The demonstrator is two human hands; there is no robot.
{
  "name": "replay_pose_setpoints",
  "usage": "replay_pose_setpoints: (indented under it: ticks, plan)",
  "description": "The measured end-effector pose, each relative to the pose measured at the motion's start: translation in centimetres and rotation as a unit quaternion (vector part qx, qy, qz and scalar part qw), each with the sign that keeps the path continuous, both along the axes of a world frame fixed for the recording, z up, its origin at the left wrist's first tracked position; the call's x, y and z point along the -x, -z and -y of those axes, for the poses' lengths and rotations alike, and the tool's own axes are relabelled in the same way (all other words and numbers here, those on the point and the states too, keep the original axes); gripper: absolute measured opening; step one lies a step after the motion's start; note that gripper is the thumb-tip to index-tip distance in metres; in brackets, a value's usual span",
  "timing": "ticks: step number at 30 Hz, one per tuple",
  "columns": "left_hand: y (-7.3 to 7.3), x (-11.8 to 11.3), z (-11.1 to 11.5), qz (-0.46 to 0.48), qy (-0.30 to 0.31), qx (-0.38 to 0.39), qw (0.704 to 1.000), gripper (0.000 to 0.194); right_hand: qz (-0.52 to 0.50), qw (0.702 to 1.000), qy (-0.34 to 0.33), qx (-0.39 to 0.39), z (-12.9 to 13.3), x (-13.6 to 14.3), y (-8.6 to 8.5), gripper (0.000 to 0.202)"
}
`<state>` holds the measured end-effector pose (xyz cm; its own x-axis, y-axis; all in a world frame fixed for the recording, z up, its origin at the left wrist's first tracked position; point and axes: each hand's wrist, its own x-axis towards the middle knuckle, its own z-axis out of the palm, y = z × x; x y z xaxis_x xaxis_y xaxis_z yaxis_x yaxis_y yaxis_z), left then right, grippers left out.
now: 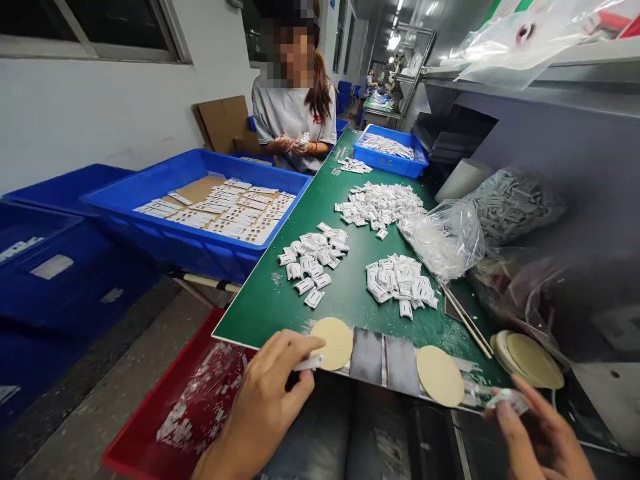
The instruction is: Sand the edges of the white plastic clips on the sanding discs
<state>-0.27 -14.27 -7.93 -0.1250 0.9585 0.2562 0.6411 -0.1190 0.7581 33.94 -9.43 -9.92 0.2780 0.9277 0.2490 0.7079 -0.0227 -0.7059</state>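
Note:
My left hand (pixel 273 383) pinches a small white plastic part (pixel 309 363) beside the left cream disc (pixel 332 343) at the table's front edge. Over to the right, my right hand (pixel 537 423) holds another white part (pixel 507 399) between thumb and fingers, right of the second cream disc (pixel 440 375). Two dark grey pads (pixel 367 357) lie between the discs. Behind them on the green table (pixel 280 313) are a left pile of white parts (pixel 315 257), a right pile (pixel 400 283) and a larger pile (pixel 383 203) farther back.
A blue tray (pixel 200 250) of white strips stands left of the table, above a red bin (pixel 150 427). Plastic bags (pixel 445 240), thin rods (pixel 467 320) and stacked discs (pixel 533 360) lie right. A person (pixel 295 120) holds white parts across; a blue bin (pixel 390 163) sits far back.

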Motion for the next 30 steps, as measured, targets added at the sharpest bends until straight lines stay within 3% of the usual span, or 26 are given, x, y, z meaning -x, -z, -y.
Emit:
replay_pose_setpoints:
  ticks: [2,5,10,15,19,23,30]
  plan:
    - [0.1,-0.1,-0.9,0.056,-0.022,0.004,0.998,0.021,-0.100,0.994,0.011,0.032,-0.7,0.8,-0.2,0.048]
    - [0.8,-0.7,-2.8,0.069,-0.055,0.008,0.996,0.014,-0.171,0.982,-0.085,0.013,-2.6,2.4,0.0,0.030]
    - [2.7,-0.2,-3.9,-0.083,-0.054,-0.028,0.995,0.007,0.074,0.978,-0.185,-0.069,-3.6,2.6,1.1,0.015]
    - [2.3,0.5,-3.4,-0.131,-0.037,-0.037,0.990,0.010,0.192,0.944,-0.246,-0.106,-3.2,1.6,0.7,0.015]
    - [1.7,0.4,-3.3,-0.109,0.020,-0.037,0.993,0.010,0.230,0.929,-0.269,-0.110,-2.9,1.6,0.1,0.018]
    - [1.5,0.2,-3.4,-0.115,0.018,-0.046,0.992,0.009,0.244,0.929,-0.252,-0.122,-2.7,1.6,0.2,0.018]
    - [1.1,-0.3,-3.9,-0.123,0.042,-0.053,0.990,0.013,0.223,0.928,-0.245,-0.173,-2.8,0.5,3.1,0.024]
